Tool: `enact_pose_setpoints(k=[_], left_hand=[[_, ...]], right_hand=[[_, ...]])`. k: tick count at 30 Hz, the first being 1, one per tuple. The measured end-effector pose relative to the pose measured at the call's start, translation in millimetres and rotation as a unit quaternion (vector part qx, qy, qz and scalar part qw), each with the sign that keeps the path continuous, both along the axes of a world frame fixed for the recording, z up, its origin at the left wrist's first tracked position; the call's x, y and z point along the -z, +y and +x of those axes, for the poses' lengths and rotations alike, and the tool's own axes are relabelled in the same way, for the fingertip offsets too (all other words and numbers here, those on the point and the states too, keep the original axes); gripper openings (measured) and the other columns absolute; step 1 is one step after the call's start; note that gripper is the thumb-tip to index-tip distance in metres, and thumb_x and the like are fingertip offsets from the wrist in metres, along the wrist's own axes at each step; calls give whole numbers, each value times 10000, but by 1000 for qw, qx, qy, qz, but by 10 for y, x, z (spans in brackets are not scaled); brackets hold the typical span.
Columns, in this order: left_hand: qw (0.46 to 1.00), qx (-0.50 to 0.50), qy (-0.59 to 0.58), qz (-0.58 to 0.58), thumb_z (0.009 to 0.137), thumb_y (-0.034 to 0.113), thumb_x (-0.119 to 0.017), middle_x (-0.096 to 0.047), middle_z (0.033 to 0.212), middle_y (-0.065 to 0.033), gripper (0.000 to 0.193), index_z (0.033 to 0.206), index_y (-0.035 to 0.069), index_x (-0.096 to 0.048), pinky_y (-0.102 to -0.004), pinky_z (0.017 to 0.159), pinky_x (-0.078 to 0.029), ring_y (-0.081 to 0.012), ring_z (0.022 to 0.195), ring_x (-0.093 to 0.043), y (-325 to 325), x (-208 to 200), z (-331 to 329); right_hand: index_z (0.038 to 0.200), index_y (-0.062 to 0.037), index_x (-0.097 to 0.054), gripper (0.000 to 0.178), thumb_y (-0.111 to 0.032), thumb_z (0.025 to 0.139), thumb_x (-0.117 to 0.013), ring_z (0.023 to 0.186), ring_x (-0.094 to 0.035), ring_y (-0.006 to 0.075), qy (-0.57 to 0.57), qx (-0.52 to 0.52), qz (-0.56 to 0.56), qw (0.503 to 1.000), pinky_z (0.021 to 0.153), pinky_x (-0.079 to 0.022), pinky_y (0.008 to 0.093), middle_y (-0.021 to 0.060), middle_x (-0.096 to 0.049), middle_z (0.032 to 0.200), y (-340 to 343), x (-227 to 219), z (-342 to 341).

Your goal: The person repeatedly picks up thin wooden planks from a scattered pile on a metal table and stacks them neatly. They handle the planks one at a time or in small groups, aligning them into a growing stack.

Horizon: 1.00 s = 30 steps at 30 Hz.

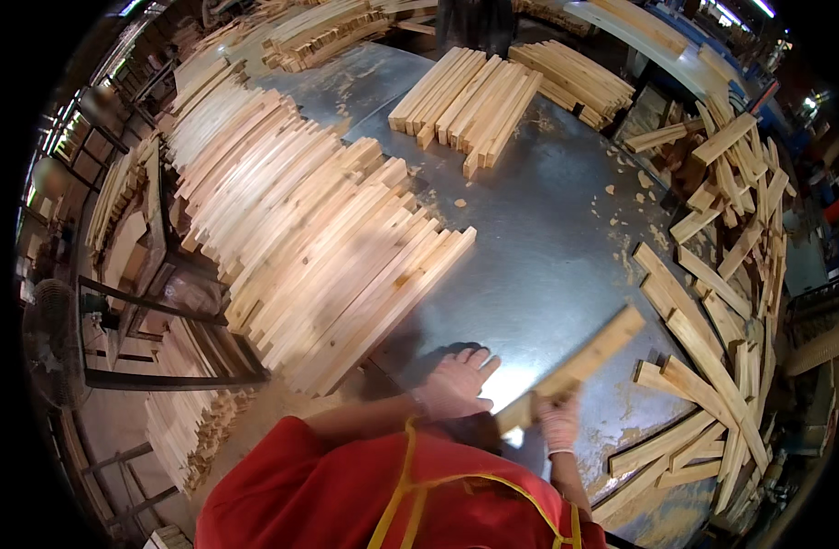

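My right hand grips a wooden board near its lower end, close to my body. The board slants up and to the right over the metal tabletop and is slightly blurred. Beside it, my left hand lies over the tabletop with its fingers spread and nothing in it. Left of that hand, a long row of pale wooden strips lies side by side, the nearest ends uneven. Part of my right hand's fingers is hidden by the board.
Loose boards lie in a jumbled pile along the table's right side. Stacked strips stand at the far side, with another stack behind them. Sawdust and wood chips dot the tabletop. A dark metal frame stands at the left.
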<state>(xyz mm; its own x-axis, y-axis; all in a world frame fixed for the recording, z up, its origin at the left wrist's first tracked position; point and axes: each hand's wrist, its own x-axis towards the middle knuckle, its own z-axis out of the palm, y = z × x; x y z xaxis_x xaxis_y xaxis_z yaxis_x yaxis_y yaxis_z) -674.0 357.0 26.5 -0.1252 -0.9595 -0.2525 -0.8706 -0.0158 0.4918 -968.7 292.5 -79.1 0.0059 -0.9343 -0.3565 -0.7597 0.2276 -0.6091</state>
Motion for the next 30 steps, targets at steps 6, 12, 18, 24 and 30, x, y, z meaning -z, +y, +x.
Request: enact_pose_setpoints(k=[6, 12, 18, 24, 30], left_hand=[[989, -67, -76, 108, 870, 393, -744, -575, 1366, -184, 872, 1613, 82, -411, -477, 1029, -505, -360, 1294, -582, -666, 104, -186], [982, -143, -3, 120, 894, 157, -652, -599, 1427, -196, 783, 1636, 149, -402, -489, 1037, -549, -387, 1311, -610, -550, 44, -119], [973, -184, -133, -33, 883, 162, -656, -598, 1443, -137, 670, 1535, 129, -505, -498, 1133, -454, -372, 1392, -544, 451, 110, 331], [925, -198, -294, -135, 888, 205, -649, -592, 1402, -136, 521, 1398, 108, -608, -532, 1093, -434, -355, 1306, -544, 1179, 284, 1312], [926, -223, -258, -165, 930, 283, -633, -586, 1426, -138, 528, 1428, 115, -588, -560, 1176, -378, -371, 1369, -525, 1294, 257, 1400]], right_hand=[[1594, 2, -432, 1005, -244, 743, -906, 1456, -503, 414, 168, -193, -386, 886, 1242, -379, 504, 238, -538, 1561, -1694, -398, -905], [1742, -185, -192, 1125, -326, 822, -825, 1632, -266, 374, 480, -51, 27, 875, 1286, -364, 446, 110, -236, 1796, -2906, -1140, -2119], [1736, -159, -224, 1208, -333, 728, -866, 1560, -372, 386, 415, -168, 21, 894, 1247, -410, 435, 119, -382, 1699, -3053, -1075, -1877], [1622, -42, -428, 1073, -468, 729, -843, 1479, -524, 378, 472, -239, 33, 848, 1184, -478, 409, 226, -485, 1638, -2947, -1389, -690], [1445, 4, -550, 837, -517, 836, -790, 1112, -740, 335, 225, -310, 93, 919, 964, -603, 445, 195, -738, 1256, -2406, -416, -110]])
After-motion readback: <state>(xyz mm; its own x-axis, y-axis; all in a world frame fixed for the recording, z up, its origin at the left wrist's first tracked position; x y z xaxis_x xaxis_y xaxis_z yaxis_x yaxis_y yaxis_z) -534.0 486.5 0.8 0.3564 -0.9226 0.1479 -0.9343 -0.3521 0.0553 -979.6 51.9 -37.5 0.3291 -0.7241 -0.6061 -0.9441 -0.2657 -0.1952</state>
